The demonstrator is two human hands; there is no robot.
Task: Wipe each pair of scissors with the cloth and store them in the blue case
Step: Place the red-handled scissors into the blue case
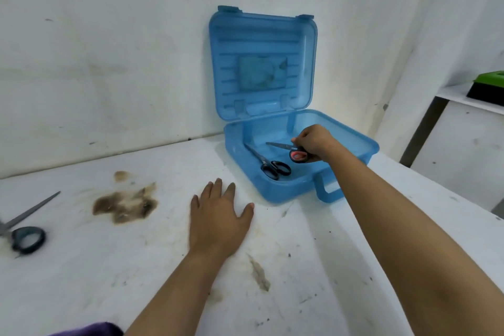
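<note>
The blue case (286,191) stands open against the back wall, its lid upright. Black-handled scissors (268,163) lie inside on the case floor. My right hand (313,142) reaches into the case and grips red-and-black-handled scissors (291,151) by the handles, blades pointing left, just above the floor. My left hand (221,215) rests flat on the white table, fingers spread, holding nothing. A third pair of scissors (24,226) with dark teal handles lies at the far left edge. A purple cloth (92,330) peeks in at the bottom edge.
The white table (313,267) is stained, with a brown smear (125,203) left of my left hand. White walls close the back and right. A shelf at the right carries a green-and-black object (488,88).
</note>
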